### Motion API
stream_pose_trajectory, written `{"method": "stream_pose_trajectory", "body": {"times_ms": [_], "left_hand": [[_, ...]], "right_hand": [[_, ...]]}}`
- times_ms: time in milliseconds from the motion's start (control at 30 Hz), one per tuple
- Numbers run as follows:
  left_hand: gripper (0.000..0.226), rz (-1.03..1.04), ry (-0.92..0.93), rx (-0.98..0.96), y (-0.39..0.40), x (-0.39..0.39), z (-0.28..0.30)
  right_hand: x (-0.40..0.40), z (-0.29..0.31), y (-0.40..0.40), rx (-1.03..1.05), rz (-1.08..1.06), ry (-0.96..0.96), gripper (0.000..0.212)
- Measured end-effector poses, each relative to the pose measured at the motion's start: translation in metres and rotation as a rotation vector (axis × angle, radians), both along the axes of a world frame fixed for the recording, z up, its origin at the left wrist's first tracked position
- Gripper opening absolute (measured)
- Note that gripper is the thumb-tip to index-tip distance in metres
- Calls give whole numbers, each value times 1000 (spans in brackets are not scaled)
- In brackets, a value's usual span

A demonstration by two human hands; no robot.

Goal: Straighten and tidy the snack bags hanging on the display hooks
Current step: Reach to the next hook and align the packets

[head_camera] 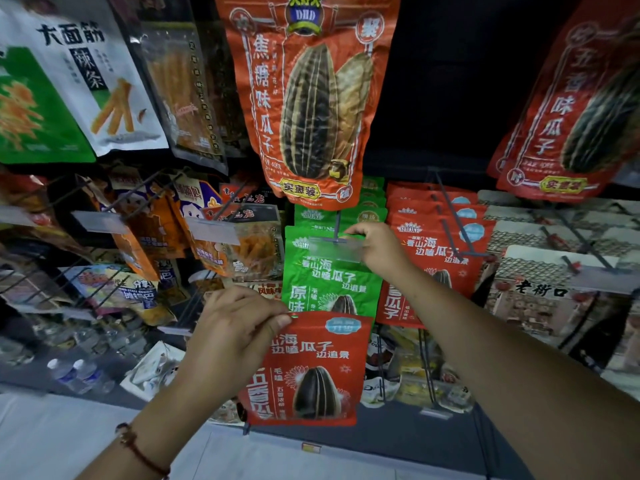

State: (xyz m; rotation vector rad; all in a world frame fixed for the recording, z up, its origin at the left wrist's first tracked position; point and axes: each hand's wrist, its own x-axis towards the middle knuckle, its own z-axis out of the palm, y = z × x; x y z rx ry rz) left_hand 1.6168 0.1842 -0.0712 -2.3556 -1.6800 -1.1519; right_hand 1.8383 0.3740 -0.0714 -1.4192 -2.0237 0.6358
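left hand (235, 327): closest to you, and it's pinching the top left corner of the glossy red foil seed bag (308, 368) between thumb and fingers. A beaded bracelet (138, 448) sits on that wrist.
red foil seed bag: off the hooks, hanging in front of the lower display just under the green row. Looks light and a bit crinkly to me, a soft pouch with loose seeds inside, so I'd guess it swings and sags if you only hold one corner. The flat top seal strip is the stiffest bit, so grab there, near the hang hole. The slick film will probably slide in your fingers if you grip the belly.
right hand (377, 251): a bit farther in, fingers curled on the right end of the clear plastic price tag strip (334, 249) at the tip of the grey metal display hook (337, 225).
green foil seed bags (329, 282): stacked on that hook behind the tag, same shiny soft pouches, tops a little fanned out.
red foil bags on the next hook (436, 244): just right of the green ones and matching your bag, so I reckon that's where it belongs.
big orange sunflower seed bag (308, 98): up top, hanging over the green row, clearly bulkier and likely heavier.
thin wire hooks: rigid and narrow, so line the hole up square.
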Motion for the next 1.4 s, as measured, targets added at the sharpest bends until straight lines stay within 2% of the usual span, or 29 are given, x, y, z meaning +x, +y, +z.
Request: {"method": "stream_pose_trajectory", "body": {"times_ms": [167, 333, 533, 700, 767, 833, 933, 1000, 1200, 1333, 1400], "left_hand": [[47, -2, -27, -7, 4, 3, -4], [39, 10, -19, 3, 7, 5, -5], [32, 39, -30, -16, 9, 6, -2], [33, 22, -33, -2, 9, 11, 1], [33, 7, -31, 1, 10, 13, 2], [32, -13, -17, 19, 12, 18, 2], [32, -55, 17, 36, 17, 34, 1], [32, -80, 33, 15, 22, 47, 0], [19, -165, 3, -48, 43, 102, 3], [11, -215, -24, -95, 56, 141, 5], [13, -234, -21, -117, 63, 160, 8]], "right_hand": [[-5, 9, 12, 37, -10, -75, 32], [-8, 8, 20, 160, -63, -276, 30], [-8, 10, 15, 228, -89, -384, 29], [5, 7, 4, 271, 3, -439, 32], [12, 7, -9, 291, 33, -424, 44], [21, 11, -31, 319, 48, -311, 52], [44, 26, -75, 227, 22, -23, 44], [62, 34, -110, 135, -5, 67, 38], [108, 16, -160, 154, 7, -272, 50], [134, 8, -153, 239, -147, -272, 30], [146, 5, -146, 242, -207, -252, 28]]}}
